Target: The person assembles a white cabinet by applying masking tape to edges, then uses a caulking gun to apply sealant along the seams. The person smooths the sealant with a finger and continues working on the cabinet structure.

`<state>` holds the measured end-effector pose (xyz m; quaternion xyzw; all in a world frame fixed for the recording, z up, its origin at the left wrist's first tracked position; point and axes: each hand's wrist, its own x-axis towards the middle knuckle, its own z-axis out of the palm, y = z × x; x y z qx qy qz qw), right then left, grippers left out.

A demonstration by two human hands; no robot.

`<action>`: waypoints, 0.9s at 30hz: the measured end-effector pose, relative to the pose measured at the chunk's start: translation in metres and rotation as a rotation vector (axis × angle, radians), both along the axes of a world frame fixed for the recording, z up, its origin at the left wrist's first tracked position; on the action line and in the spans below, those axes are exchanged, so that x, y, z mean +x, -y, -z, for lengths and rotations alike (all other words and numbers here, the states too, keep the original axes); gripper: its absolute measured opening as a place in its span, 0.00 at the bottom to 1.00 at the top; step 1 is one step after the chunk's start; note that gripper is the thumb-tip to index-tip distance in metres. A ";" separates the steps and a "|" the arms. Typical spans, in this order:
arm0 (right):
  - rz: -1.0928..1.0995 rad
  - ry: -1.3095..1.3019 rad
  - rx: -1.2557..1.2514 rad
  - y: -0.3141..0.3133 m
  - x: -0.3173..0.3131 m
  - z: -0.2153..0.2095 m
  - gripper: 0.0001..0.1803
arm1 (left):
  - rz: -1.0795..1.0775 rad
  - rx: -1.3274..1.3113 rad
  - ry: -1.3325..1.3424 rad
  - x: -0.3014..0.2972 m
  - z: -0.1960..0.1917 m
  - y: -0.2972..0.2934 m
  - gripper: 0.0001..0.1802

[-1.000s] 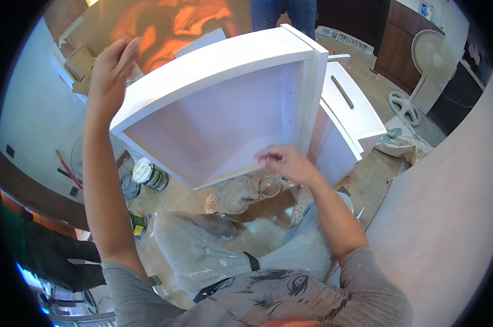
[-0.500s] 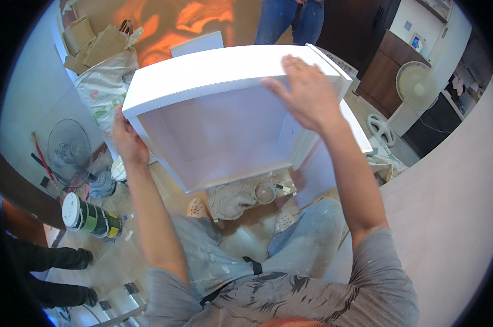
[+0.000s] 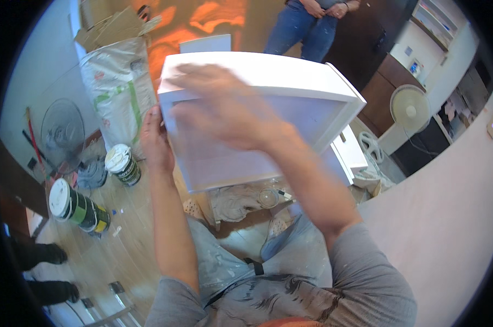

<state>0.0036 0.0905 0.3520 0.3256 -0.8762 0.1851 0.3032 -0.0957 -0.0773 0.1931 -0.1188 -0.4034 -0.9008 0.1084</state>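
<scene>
Above the littered floor [image 3: 121, 256], hands flank a white open box [image 3: 290, 103].

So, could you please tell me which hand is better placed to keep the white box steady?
Left, probably. The left hand grips the left edge of the white box, while the right hand is blurred across its open front, apparently moving.

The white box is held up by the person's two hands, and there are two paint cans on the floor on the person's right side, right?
Not quite. The head view shows the two paint cans on the floor on the person's left side, not the right. The rest holds: the left hand grips the white box at its edge and the blurred right hand lies across its front.
</scene>
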 end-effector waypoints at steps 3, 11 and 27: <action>0.255 0.260 0.007 -0.081 -0.012 -0.009 0.33 | 0.054 -0.027 -0.059 0.005 -0.001 -0.004 0.18; 0.496 0.430 0.415 -0.082 -0.105 -0.013 0.41 | 0.011 -0.037 -0.097 0.007 -0.003 -0.018 0.15; 0.028 0.301 0.033 -0.015 -0.009 -0.043 0.29 | -0.291 -0.190 -0.280 0.030 -0.027 -0.014 0.21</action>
